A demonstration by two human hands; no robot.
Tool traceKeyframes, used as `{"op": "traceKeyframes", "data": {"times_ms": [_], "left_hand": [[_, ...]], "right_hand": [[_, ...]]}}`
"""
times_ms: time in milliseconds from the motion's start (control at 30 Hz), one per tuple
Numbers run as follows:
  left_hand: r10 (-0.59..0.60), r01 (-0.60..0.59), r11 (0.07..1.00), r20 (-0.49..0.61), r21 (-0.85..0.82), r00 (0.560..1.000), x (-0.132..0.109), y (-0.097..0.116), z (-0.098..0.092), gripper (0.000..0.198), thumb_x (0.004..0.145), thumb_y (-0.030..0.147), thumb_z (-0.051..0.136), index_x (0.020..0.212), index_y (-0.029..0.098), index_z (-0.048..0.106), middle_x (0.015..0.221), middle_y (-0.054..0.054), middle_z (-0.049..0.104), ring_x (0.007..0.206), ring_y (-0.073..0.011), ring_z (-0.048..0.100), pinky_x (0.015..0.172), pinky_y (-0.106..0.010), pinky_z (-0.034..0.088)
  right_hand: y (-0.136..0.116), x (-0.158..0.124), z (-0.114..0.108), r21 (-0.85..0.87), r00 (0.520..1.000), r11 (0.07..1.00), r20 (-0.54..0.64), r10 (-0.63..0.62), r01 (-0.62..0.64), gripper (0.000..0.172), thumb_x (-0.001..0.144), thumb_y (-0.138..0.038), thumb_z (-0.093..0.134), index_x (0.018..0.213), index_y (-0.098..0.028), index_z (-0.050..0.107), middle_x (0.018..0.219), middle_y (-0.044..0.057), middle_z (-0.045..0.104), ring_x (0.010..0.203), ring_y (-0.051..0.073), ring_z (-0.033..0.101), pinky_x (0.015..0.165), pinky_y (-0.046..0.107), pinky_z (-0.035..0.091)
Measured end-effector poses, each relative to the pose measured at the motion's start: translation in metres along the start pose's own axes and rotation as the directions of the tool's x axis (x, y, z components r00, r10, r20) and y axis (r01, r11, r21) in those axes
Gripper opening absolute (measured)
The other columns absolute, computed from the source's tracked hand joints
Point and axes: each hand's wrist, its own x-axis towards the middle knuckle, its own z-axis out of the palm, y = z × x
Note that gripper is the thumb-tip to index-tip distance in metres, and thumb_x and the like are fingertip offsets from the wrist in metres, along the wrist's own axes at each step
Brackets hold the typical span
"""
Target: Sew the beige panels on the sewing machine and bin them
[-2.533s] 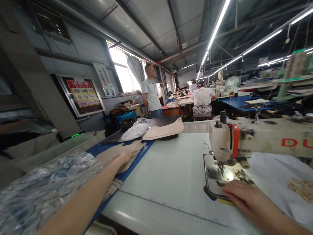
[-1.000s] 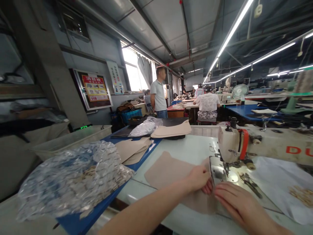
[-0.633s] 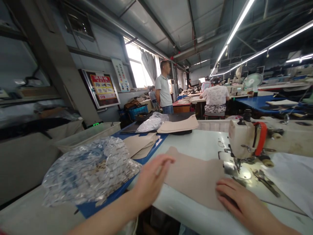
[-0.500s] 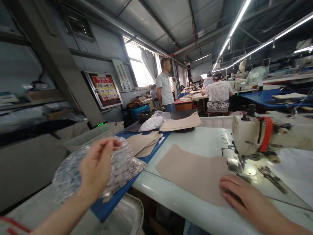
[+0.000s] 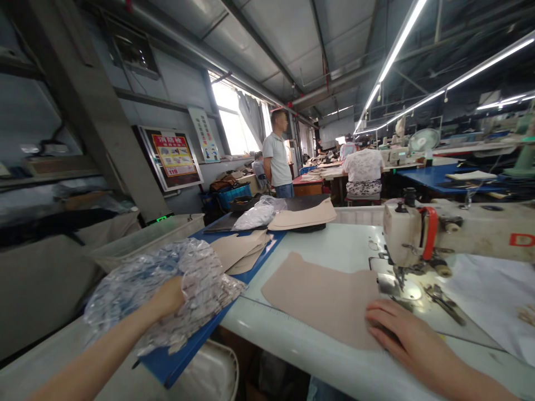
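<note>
A beige cut panel lies flat on the white sewing table, its right edge near the needle of the sewing machine. My right hand rests flat on the panel's near right corner, fingers stretched out. My left hand reaches into a crinkled clear plastic bag of small pieces on the blue board at the left. Its fingers are hidden inside the bag.
More beige panels lie stacked behind the bag, another stack and a plastic bag farther back. A white sheet lies right of the machine. A person stands beyond the table; another sits at a far bench.
My left hand brought a beige panel from the stack to the machine, let go and swung left into the plastic bag. My right hand moved from the needle plate onto the panel.
</note>
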Motion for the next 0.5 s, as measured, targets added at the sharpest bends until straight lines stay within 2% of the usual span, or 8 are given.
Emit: {"op": "traceKeyframes", "data": {"times_ms": [167, 300, 433, 500], "left_hand": [[0.035, -0.048, 0.995, 0.147, 0.083, 0.988, 0.006, -0.004, -0.011, 0.026, 0.046, 0.003, 0.039, 0.053, 0.019, 0.058, 0.050, 0.001, 0.063, 0.069, -0.0233, 0.062, 0.069, -0.022, 0.039], [0.017, -0.060, 0.981, 0.230, 0.183, 0.973, 0.007, 0.001, -0.016, 0.022, 0.052, 0.004, 0.042, 0.053, 0.019, 0.059, 0.054, 0.001, 0.065, 0.073, -0.0235, 0.063, 0.066, -0.020, 0.038], [-0.041, 0.009, 0.951, 0.098, 0.310, 0.994, 0.007, 0.002, -0.020, 0.018, 0.056, 0.007, 0.047, 0.056, 0.020, 0.060, 0.048, 0.004, 0.061, 0.057, -0.0192, 0.059, 0.053, -0.018, 0.032], [-0.073, 0.070, 0.963, 0.002, 0.261, 0.997, 0.009, -0.003, -0.027, 0.013, 0.058, 0.011, 0.053, 0.061, 0.020, 0.061, 0.046, 0.007, 0.060, 0.051, -0.0171, 0.057, 0.050, -0.018, 0.030]], "right_hand": [[-0.003, 0.000, -0.001, 0.015, 1.000, 1.000, -0.001, 0.012, -0.012, 0.020, 0.092, -0.023, 0.042, 0.097, -0.021, 0.061, 0.108, 0.008, 0.060, 0.099, 0.021, 0.057, 0.088, 0.036, 0.046], [-0.005, 0.000, -0.002, 0.008, 1.000, 1.000, 0.007, 0.020, -0.021, 0.020, 0.092, -0.022, 0.041, 0.097, -0.020, 0.061, 0.108, 0.009, 0.059, 0.099, 0.022, 0.055, 0.088, 0.038, 0.045], [-0.007, 0.001, -0.004, 0.016, 0.999, 0.999, 0.021, 0.030, -0.031, 0.020, 0.092, -0.022, 0.041, 0.095, -0.020, 0.061, 0.105, 0.008, 0.059, 0.097, 0.021, 0.054, 0.087, 0.037, 0.044], [-0.008, 0.002, -0.005, 0.017, 0.999, 0.999, 0.021, 0.033, -0.034, 0.020, 0.092, -0.022, 0.042, 0.095, -0.019, 0.061, 0.105, 0.007, 0.059, 0.097, 0.021, 0.054, 0.087, 0.036, 0.044]]}}
